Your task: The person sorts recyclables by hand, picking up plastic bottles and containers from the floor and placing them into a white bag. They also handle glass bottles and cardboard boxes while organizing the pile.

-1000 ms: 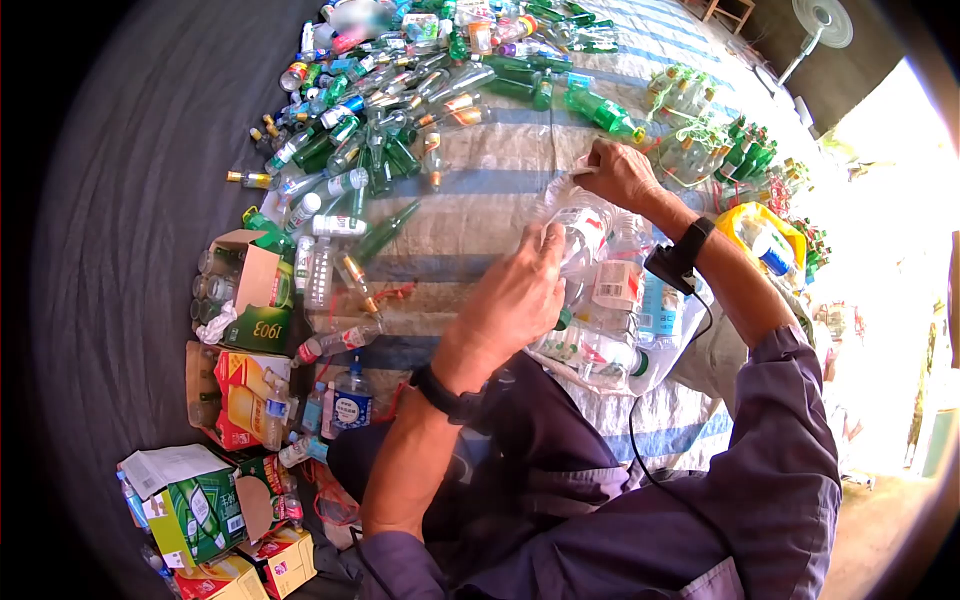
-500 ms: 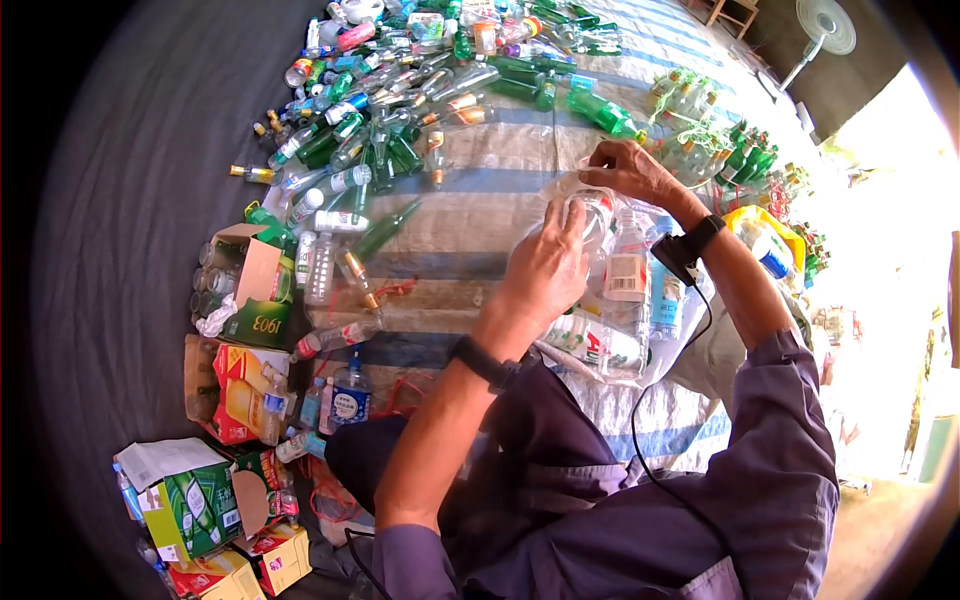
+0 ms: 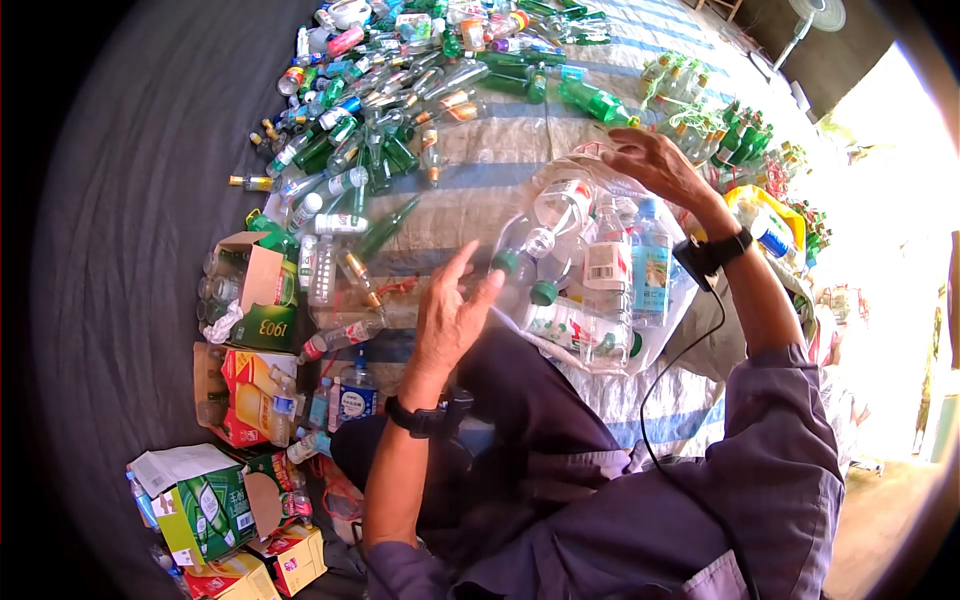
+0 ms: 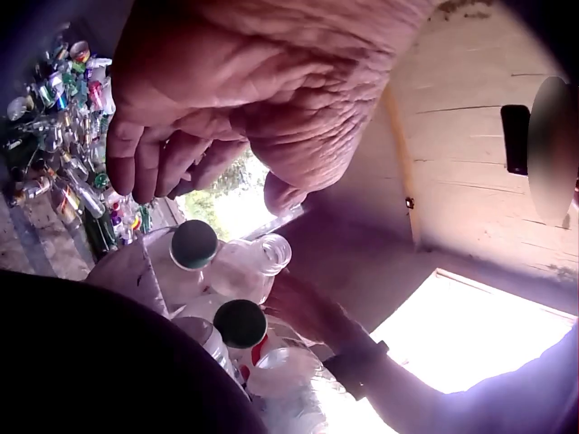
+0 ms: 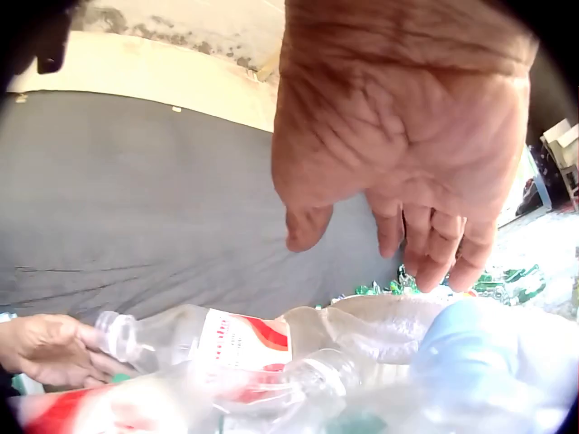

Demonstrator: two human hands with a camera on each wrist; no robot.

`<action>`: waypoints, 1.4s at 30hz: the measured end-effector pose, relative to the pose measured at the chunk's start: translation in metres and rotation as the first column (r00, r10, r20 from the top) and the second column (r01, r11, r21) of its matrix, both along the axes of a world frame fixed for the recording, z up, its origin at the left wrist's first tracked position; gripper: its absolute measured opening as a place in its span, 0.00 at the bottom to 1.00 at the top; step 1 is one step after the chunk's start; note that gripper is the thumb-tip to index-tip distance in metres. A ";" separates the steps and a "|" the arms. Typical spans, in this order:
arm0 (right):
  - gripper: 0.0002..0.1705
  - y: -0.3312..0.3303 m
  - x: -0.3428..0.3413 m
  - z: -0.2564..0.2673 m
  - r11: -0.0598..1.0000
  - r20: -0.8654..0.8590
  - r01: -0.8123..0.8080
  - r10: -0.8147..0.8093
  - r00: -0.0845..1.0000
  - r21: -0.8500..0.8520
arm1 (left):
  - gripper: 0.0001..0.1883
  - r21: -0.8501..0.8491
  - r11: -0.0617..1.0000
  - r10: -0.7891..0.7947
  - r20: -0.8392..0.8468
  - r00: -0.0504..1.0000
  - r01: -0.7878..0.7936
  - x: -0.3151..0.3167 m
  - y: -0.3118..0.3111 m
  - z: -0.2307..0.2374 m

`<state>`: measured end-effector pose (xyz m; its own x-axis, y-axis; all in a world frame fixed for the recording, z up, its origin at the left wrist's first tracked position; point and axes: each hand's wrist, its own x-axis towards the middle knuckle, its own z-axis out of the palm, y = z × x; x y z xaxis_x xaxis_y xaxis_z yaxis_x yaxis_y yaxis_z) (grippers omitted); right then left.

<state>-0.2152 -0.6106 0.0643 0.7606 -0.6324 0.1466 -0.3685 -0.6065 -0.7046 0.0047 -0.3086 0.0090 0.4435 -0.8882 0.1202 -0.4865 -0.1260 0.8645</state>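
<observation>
A clear plastic bag (image 3: 655,352) full of empty plastic bottles stands in front of the person's legs. Inside are a bottle with a blue label (image 3: 650,278), one with a white label (image 3: 606,266) and one with a red-and-white label (image 5: 244,342). A green cap (image 3: 506,262) pokes up at the bag's left side. My left hand (image 3: 448,318) is just left of that cap, fingers apart and holding nothing. My right hand (image 3: 660,172) hovers over the bag's far rim, its fingers loosely bent and nothing in them.
Many glass and plastic bottles (image 3: 385,140) lie heaped at the far left. Cardboard boxes (image 3: 205,500) of bottles line the near left. Tied bottle bundles (image 3: 690,130) and a yellow bag (image 3: 745,205) stand at the right. A cable (image 3: 645,400) runs from the right wrist.
My left hand has come off the bottles and moved left, out of the bag. My right hand has released the rim and shifted slightly right. The bag's mouth now lies wider.
</observation>
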 end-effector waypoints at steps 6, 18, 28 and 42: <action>0.38 0.079 -0.072 0.000 0.894 0.152 0.433 -0.415 0.897 -0.113 | 0.35 0.129 0.990 -0.055 0.002 0.999 0.054 0.015 0.019 -0.014; 0.44 0.224 -0.156 -0.150 0.533 0.248 0.327 -0.744 0.620 0.780 | 0.28 0.194 0.965 -0.079 -0.425 0.902 0.177 0.007 0.008 -0.040; 0.32 0.218 -0.111 -0.143 0.605 0.262 0.404 -0.724 0.639 0.686 | 0.24 0.191 0.971 -0.064 -0.378 0.923 0.145 0.007 0.006 -0.067; 0.37 0.220 -0.119 -0.161 0.567 0.251 0.296 -0.693 0.676 0.769 | 0.28 0.201 0.971 -0.048 -0.357 0.933 0.127 -0.001 0.011 -0.047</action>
<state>-0.3343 -0.3901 -0.0966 0.2280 -0.9510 -0.2088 0.0476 0.2250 -0.9732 0.0041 -0.2971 -0.0381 0.3416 -0.9121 -0.2268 -0.1788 -0.3000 0.9370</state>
